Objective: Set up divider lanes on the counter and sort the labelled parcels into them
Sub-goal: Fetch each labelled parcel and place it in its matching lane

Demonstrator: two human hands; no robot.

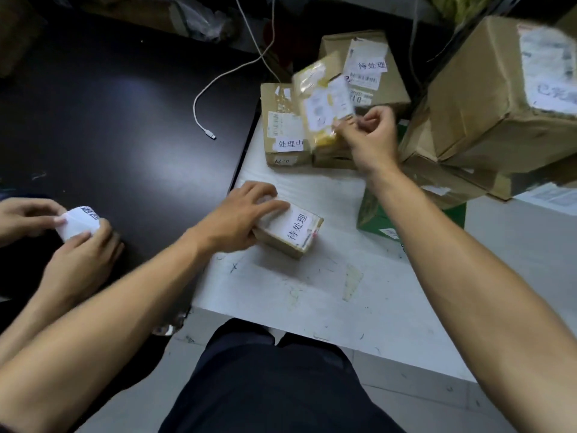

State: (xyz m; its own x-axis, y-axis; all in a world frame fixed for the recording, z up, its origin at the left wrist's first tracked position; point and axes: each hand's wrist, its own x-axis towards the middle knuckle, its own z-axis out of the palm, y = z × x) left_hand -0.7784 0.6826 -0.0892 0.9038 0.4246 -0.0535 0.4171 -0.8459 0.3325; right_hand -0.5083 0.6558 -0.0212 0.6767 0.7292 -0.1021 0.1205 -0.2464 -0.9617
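Brown cardboard makes up the small parcel (288, 231) lying on the white counter (312, 292), just right of the counter's edge against the black table (109, 120). Its long axis runs diagonally, from the near right corner toward the far left, and the white label on its top face reads along that same line. The left hand (240, 215) holds its far-left end: the fingers lie spread over the top, the thumb curls against the near side.

The right hand (371, 140) is raised farther back, over the parcel heap. Its thumb and fingertips pinch the lower corner of a yellow-taped parcel (321, 107), which is blurred and tilted, its long axis sloping from near right up toward far left, with a white shipping label facing the camera.

Behind it stand a box with a white label at its lower edge (282, 126) and, farther back, a box with a printed label (365, 67) on its top. A large taped carton (499, 89) leans at the far right on other cartons, and a green box (374, 214) sits under them.

On the black table a white cable (203, 98) curves to its plug. At the left edge another person's two hands (62, 232) pinch a folded white paper slip (79, 221) with printed characters.
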